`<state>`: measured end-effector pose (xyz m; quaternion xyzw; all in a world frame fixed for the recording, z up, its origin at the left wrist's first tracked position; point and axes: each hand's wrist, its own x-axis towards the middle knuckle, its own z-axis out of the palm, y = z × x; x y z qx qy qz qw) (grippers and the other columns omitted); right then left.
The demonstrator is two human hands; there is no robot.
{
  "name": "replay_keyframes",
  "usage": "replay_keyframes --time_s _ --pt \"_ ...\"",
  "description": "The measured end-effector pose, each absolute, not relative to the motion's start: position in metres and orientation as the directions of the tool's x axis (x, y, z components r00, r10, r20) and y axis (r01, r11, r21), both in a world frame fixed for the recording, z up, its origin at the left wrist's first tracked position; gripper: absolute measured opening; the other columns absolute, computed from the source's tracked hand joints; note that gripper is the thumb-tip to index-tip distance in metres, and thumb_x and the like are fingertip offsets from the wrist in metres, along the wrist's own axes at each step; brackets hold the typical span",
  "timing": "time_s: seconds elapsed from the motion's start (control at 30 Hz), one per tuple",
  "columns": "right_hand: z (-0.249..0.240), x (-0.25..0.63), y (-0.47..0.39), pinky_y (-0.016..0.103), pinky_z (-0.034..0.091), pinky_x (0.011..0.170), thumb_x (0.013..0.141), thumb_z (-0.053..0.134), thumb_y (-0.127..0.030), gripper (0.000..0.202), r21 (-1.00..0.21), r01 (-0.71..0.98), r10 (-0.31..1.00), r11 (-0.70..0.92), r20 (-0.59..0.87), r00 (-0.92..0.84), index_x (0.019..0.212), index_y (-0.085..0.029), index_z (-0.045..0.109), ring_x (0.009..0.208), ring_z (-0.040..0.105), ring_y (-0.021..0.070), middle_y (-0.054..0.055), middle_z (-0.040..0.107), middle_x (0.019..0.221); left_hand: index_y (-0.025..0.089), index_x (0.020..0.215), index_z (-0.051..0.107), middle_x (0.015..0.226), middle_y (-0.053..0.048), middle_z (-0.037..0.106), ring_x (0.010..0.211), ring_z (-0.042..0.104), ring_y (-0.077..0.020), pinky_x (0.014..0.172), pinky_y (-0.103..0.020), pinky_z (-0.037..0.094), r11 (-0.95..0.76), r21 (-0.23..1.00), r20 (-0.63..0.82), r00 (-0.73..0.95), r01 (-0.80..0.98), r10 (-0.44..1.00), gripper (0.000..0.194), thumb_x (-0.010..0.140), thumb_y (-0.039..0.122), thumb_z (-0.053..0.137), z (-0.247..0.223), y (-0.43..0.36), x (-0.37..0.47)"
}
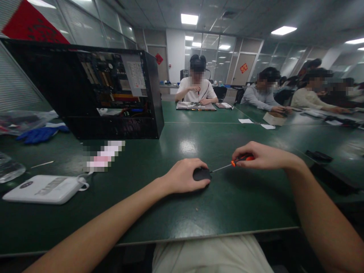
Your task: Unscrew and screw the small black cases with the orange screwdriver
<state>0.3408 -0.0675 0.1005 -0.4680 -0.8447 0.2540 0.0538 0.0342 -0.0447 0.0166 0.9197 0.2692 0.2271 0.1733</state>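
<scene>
My left hand (189, 176) grips a small dark mouse-shaped object (201, 174) from its left side, on the green table (227, 208). To its right, my right hand (253, 155) is closed round the orange and black handle of a screwdriver (222, 168). The thin metal shaft points left, and its tip meets or nearly meets the right end of the dark object. Whether the tip sits in a screw is too small to tell.
An open black computer case (127, 127) stands at the left back. Nearer are a white power bank (45, 189) and blue gloves (41, 133). Black parts (332, 176) lie at the right. A person in a white shirt (182, 91) works across the table; others sit at the right.
</scene>
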Motion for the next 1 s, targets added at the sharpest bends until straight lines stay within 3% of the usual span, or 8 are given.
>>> replay_keyframes --time_s 0.83,1.0 --pt "0.071 0.349 -0.052 0.030 0.047 0.077 0.091 0.064 -0.063 0.057 -0.516 0.747 0.822 0.419 -0.135 -0.554 0.116 -0.013 0.078 0.090 0.067 0.0219 0.008 0.077 0.104 0.021 0.116 0.073 0.116 -0.005 0.076 0.105 0.071 -0.0253 0.088 -0.034 0.052 -0.793 0.480 0.333 0.759 0.375 0.560 0.035 0.087 0.041 0.076 0.012 -0.042 0.033" --pt "0.056 0.334 -0.050 0.029 0.046 0.075 0.093 0.061 -0.062 0.056 -0.512 0.705 0.780 0.492 -0.100 -0.617 0.117 -0.014 0.078 0.087 0.067 0.0198 0.007 0.077 0.104 0.020 0.116 0.073 0.115 -0.006 0.077 0.104 0.071 -0.0252 0.088 -0.033 0.052 -0.793 0.481 0.332 0.759 0.375 0.560 0.035 0.088 0.041 0.076 0.012 -0.042 0.033"
